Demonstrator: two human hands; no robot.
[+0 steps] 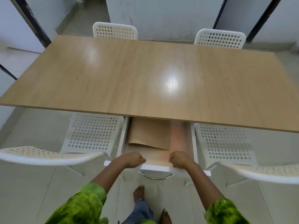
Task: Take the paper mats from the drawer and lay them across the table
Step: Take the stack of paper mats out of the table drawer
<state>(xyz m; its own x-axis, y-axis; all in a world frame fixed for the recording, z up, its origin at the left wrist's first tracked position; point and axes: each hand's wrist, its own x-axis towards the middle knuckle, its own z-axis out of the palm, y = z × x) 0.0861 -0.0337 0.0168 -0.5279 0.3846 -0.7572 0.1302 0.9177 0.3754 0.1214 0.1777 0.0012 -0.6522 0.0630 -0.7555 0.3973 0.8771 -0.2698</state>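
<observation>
Under the table (145, 75), a white drawer (157, 169) sticks out toward the person. Both hands are on its front edge. The left hand (131, 159) is curled tight over the edge on the left side. The right hand (179, 159) is curled tight over it on the right side. Both hold the drawer front, with the fingers tucked over the rim, so the tips are hidden.

Brown paper mats (149, 135) lie flat inside the drawer, on its left half. Their far end goes under the table, so I cannot tell how many there are. The near edge is lifted a little and casts a shadow. The right half of the drawer floor looks bare. No mat is on the table yet.

I think the step now is opening the drawer. To do it well, both hands should pull evenly, so the drawer does not twist or jam. It should come out far enough to show more of the mats. Two chairs (92, 131) stand close on each side of the drawer, so it must slide straight between them.

Next, I think, one hand should let go and slip under the lifted near edge of the mats. Paper bends and tears, so lift them gently and keep them flat.
</observation>
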